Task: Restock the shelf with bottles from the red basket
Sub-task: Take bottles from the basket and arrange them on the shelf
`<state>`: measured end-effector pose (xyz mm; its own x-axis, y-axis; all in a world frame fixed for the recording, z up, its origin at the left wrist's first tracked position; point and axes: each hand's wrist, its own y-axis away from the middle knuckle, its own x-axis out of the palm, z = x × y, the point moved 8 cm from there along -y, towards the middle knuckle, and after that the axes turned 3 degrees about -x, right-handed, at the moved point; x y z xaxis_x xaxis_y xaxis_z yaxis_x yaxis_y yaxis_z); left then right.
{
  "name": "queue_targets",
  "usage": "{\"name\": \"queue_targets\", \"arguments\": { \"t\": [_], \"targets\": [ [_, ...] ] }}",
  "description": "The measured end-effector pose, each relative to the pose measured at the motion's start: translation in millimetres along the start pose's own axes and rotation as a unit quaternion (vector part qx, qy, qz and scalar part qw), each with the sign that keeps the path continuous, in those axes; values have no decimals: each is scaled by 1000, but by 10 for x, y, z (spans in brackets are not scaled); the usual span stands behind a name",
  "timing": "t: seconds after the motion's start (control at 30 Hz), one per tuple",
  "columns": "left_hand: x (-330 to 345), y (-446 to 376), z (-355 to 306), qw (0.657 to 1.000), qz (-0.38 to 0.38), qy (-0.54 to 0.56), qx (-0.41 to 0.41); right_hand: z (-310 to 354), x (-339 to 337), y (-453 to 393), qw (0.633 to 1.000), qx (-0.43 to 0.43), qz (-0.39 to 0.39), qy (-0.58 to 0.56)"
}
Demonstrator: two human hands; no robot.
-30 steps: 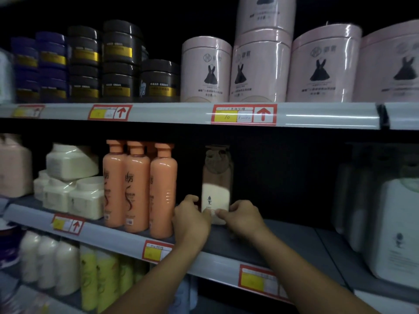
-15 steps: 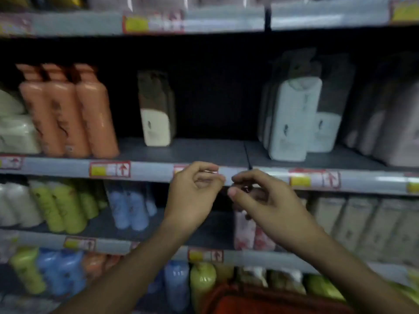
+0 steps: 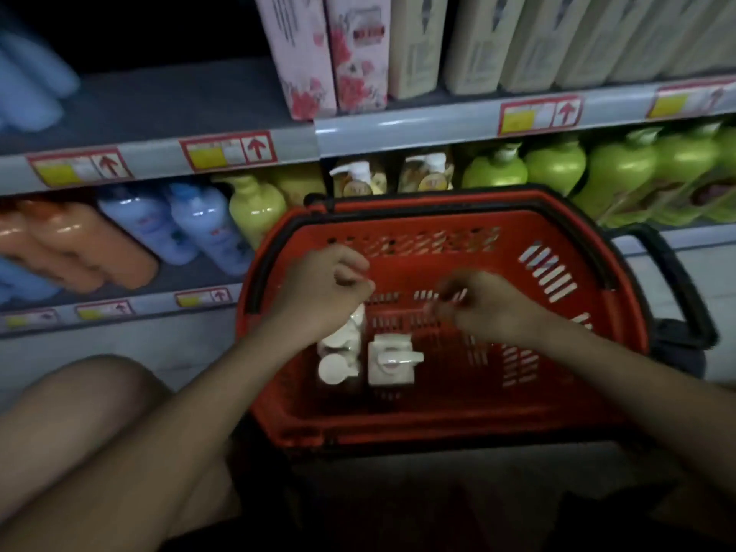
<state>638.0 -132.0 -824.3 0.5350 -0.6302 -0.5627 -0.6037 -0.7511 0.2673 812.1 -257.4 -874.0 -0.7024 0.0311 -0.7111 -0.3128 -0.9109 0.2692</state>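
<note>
Bottles [image 3: 368, 352] remaining for restocking stand upright at the left of the red basket [image 3: 557, 416] floor, touching one another. Count: one square-shouldered white pump bottle is clear; beside it, to its left, at least two round white caps show, and the left hand partly covers that group, so the full number cannot be told. The rest of the basket floor is bare.

Handling, as a judgement: these look like rigid plastic bottles, filled, moderately heavy for their size, smooth and likely slick. They are not fragile, but the pump head is a weak point for lifting. The body just below the shoulder is the sound place to take hold, fingers wrapped round it, bottle kept upright.

Left hand [image 3: 322, 290] hovers over the round-capped bottles, fingers loosely curled, holding nothing. Right hand [image 3: 484, 304] hovers over the bare basket floor, fingers loosely curled; it appears to hold nothing, though blur prevents certainty about the fingertips.

The basket sits on the floor against the shelving, both black handles folded down. Shelf [image 3: 247, 151] above carries two pink floral cartons and a row of cream cartons. The lower shelf holds green, yellow, blue and orange bottles; counts there are uncertain owing to blur.
</note>
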Motion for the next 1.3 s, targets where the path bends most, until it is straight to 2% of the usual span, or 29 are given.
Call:
{"name": "queue_targets", "arguments": {
  "t": [0.07,0.13,0.23,0.27,0.37,0.43,0.5,0.63,0.77,0.8,0.93,1.03,1.1,1.2,1.3],
  "targets": [
    [72,-109,-26,997,15,-73,26,247,454,12,993,-69,98,-7],
    [113,-213,39,994,38,-102,19,402,795,25,978,-139,155,33],
    [147,-311,272,986,78,-145,-2,380,1084,-40,927,-203,191,252],
    [144,-325,351,983,88,-159,-4,367,1100,-64,913,-208,198,288],
    [160,-300,640,970,126,-210,-18,411,1059,-90,922,-201,220,246],
    [297,-201,864,955,177,-239,-21,417,1078,-91,913,-217,214,271],
    [497,-70,968,941,216,-261,15,423,1142,-82,907,-226,203,290],
    [711,28,970,910,197,-346,117,508,1193,-140,928,-224,176,239],
    [912,35,1091,852,220,-451,147,483,1272,-182,932,-213,177,233],
    [914,32,1096,858,217,-445,133,474,1270,-197,933,-210,174,232],
    [720,54,880,921,180,-325,121,483,1183,-288,942,-189,175,215],
    [367,97,633,966,118,-197,117,592,1123,-289,954,-180,213,108],
    [131,111,479,981,82,-136,110,640,981,-345,966,-165,198,23],
    [-184,100,279,992,30,-71,95,651,826,-451,973,-136,188,-15],
    [-400,107,150,995,-16,-14,96,679,848,-461,970,-113,188,-103]
  ]
}}
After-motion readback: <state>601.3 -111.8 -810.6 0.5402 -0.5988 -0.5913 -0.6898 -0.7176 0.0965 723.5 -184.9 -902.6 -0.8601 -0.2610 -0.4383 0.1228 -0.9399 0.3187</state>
